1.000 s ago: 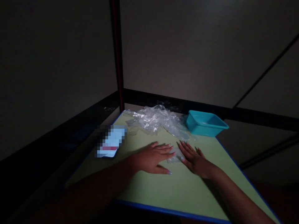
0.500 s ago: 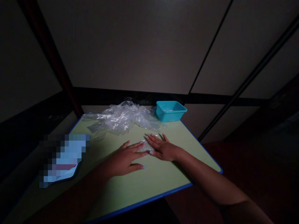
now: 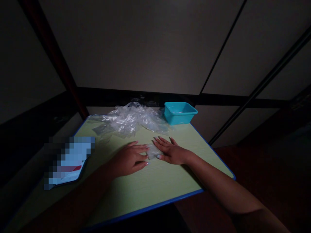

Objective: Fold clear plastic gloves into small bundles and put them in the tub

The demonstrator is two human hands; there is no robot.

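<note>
A small piece of clear plastic, apparently a folded plastic bag (image 3: 152, 152), lies flat on the pale green tabletop (image 3: 155, 187) between my hands. My left hand (image 3: 130, 160) rests at its left edge, fingers spread, with the fingertips touching it. From the right, my right hand (image 3: 171, 151) lies palm down with fingers stretched out, covering part of its right side. Neither hand grips anything. Farther back, a loose heap of crumpled clear plastic bags (image 3: 131, 119) spreads over the far side of the table.
A turquoise plastic basket (image 3: 181, 119) stands at the far right corner, with something clear inside. At the left edge lies a lit device with a pixelated screen (image 3: 73, 161). The table has a blue rim (image 3: 145, 212); a panelled wall (image 3: 141, 48) rises behind it.
My left hand has drawn back slightly to the left, uncovering more of the plastic bag. The right hand keeps about the same place on it. The whole view has shifted a little.
</note>
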